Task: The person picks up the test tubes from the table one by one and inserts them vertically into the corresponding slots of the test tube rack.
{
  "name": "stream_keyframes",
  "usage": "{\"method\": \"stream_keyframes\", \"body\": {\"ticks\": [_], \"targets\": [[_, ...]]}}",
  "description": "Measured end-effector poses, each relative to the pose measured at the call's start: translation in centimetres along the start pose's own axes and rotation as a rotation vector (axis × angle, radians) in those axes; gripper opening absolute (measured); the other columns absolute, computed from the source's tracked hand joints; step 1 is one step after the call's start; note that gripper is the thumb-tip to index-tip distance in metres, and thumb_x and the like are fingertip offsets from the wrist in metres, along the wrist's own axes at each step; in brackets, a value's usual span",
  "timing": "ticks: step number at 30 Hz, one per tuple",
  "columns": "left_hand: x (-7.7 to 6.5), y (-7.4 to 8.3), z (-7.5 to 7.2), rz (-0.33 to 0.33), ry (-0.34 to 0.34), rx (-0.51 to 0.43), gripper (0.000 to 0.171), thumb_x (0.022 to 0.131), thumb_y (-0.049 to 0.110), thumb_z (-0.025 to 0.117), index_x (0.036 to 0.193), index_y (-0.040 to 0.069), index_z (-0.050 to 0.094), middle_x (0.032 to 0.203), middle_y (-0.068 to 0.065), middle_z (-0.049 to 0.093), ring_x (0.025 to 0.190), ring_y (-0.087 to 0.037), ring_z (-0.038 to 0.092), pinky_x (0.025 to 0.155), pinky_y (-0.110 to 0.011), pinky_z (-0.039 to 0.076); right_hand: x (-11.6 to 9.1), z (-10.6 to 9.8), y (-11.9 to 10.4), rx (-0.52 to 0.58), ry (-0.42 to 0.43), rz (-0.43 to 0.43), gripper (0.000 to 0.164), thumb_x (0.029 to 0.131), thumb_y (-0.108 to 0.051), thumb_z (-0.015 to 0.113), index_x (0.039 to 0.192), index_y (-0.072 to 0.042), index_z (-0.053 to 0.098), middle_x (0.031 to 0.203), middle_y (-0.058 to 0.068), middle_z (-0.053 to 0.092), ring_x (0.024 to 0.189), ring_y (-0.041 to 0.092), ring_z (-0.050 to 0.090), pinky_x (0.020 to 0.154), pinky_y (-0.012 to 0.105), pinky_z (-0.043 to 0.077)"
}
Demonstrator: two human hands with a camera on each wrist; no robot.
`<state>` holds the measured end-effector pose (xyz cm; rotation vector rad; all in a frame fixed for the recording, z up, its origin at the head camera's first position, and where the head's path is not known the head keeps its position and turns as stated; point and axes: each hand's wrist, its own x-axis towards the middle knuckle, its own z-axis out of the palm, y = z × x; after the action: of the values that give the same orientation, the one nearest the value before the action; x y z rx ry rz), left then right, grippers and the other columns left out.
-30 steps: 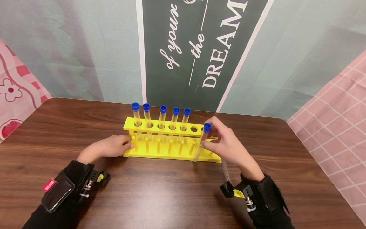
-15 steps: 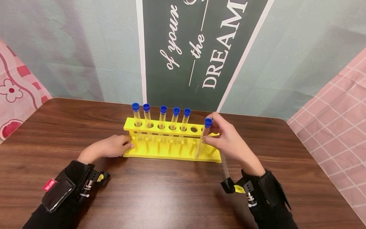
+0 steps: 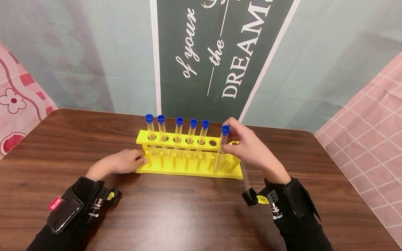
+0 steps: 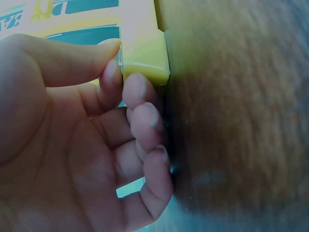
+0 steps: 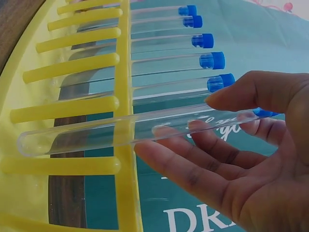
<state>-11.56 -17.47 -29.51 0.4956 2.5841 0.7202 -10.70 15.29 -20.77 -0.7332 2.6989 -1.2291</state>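
Note:
A yellow test tube rack (image 3: 185,170) stands on the table. My left hand (image 3: 124,161) grips its left end; the left wrist view shows thumb and fingers at the yellow end piece (image 4: 145,58). With thumb and fingers, my right hand (image 3: 252,148) holds a clear test tube (image 5: 87,137) with a blue cap (image 3: 225,129). The tube leans in front of the rack's upper bar (image 5: 124,188), its rounded bottom between two pegs. Whether it touches the rack I cannot tell. Several blue-capped test tubes (image 3: 178,129) stand in the holes to the left.
An uncovered hole (image 3: 213,142) shows in the upper bar just left of the held tube. Brown wooden table (image 3: 176,209) surrounds the rack. Behind the table hangs a pale cloth (image 3: 125,69) with a dark lettered panel (image 3: 194,94).
My right hand has moved up and slightly left with the test tube, bringing it closer to the rack. The left hand keeps its hold on the rack's end.

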Motion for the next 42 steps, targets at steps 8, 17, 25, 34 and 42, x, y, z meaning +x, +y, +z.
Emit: {"method": "stream_keyframes", "body": {"ticks": [8, 17, 25, 34, 42], "targets": [[0.0, -0.1, 0.0, 0.013, 0.008, -0.003, 0.021, 0.096, 0.015, 0.044, 0.078, 0.004, 0.046, 0.063, -0.004, 0.043, 0.054, -0.015, 0.041, 0.053, -0.028, 0.035, 0.3, -0.9, -0.6, 0.007, -0.04, 0.038, 0.028, 0.079, 0.003, 0.064, 0.095, -0.007, 0.043, 0.084, 0.01, 0.051, 0.08, 0.021, 0.061, 0.065, 0.035, 0.049], [-0.1, 0.0, 0.1, -0.013, -0.004, -0.017, 0.019, 0.096, 0.017, 0.045, 0.084, 0.003, 0.048, 0.064, -0.004, 0.043, 0.055, -0.016, 0.041, 0.053, -0.028, 0.035, 1.1, -2.5, -1.6, 0.094, -0.114, -0.016, 0.025, 0.081, 0.01, 0.059, 0.095, -0.001, 0.041, 0.079, 0.015, 0.058, 0.073, 0.031, 0.06, 0.067, 0.037, 0.05], [-0.1, 0.0, 0.1, -0.01, -0.009, -0.017, 0.019, 0.097, 0.017, 0.045, 0.083, 0.003, 0.048, 0.064, -0.004, 0.044, 0.054, -0.015, 0.042, 0.053, -0.028, 0.036, 1.9, -3.3, -2.6, 0.145, -0.135, -0.054, 0.025, 0.08, 0.012, 0.057, 0.095, 0.0, 0.04, 0.08, 0.02, 0.059, 0.073, 0.034, 0.061, 0.067, 0.041, 0.051], [-0.1, 0.0, 0.1, -0.004, -0.006, -0.007, 0.02, 0.096, 0.016, 0.044, 0.081, 0.004, 0.047, 0.064, -0.004, 0.043, 0.055, -0.015, 0.042, 0.053, -0.028, 0.036, 2.2, -3.7, -3.5, 0.2, -0.087, -0.032, 0.025, 0.079, 0.013, 0.055, 0.093, 0.001, 0.038, 0.08, 0.023, 0.059, 0.074, 0.033, 0.062, 0.07, 0.039, 0.051], [-0.2, 0.1, 0.1, -0.007, -0.005, -0.008, 0.02, 0.096, 0.016, 0.044, 0.081, 0.004, 0.047, 0.064, -0.004, 0.042, 0.055, -0.015, 0.041, 0.053, -0.028, 0.035, 2.4, -4.0, -4.1, 0.221, -0.043, -0.04, 0.026, 0.081, 0.012, 0.056, 0.094, 0.002, 0.036, 0.081, 0.025, 0.057, 0.073, 0.033, 0.062, 0.069, 0.04, 0.052]]}}
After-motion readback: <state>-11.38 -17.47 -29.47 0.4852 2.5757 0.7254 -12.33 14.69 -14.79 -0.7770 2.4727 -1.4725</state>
